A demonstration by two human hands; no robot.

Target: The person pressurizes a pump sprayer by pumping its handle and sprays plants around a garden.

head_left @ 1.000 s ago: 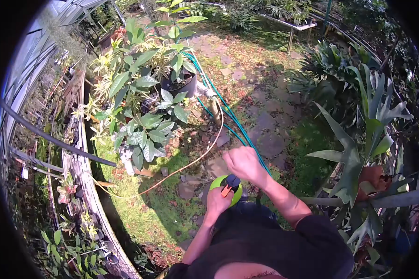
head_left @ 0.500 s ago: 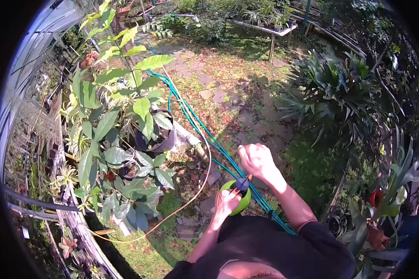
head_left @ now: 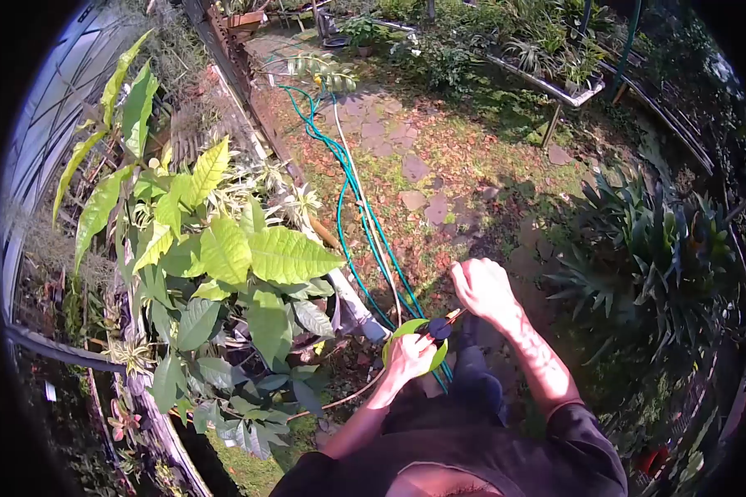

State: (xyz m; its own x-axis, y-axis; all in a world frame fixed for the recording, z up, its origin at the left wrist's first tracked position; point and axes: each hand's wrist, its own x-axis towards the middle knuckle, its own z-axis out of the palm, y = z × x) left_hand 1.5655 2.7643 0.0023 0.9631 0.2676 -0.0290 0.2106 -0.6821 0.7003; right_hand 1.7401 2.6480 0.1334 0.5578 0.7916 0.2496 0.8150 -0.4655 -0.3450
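Note:
A round lime-green container [head_left: 396, 333] with a dark top part [head_left: 439, 329] sits in front of my body. My left hand [head_left: 412, 356] is closed round the dark handle at its top. From the dark part a thin orange-tipped piece [head_left: 453, 315] points up towards my right hand. Just above and to the right of the container, my right hand [head_left: 482, 288] has its fingers curled in; bright sunlight washes out detail, and what it holds, if anything, is hidden.
Large leafy plants [head_left: 286, 255] rise close on the left. Teal hoses [head_left: 358, 186] run along the leaf-strewn path. A plant bench [head_left: 576, 98] stands at the upper right, and a big spiky plant [head_left: 655, 248] on the right.
The view has shifted, and the leafy plants on the left look larger and closer. A leg now shows below my right hand. Both hands keep nearly the same pose about the green container.

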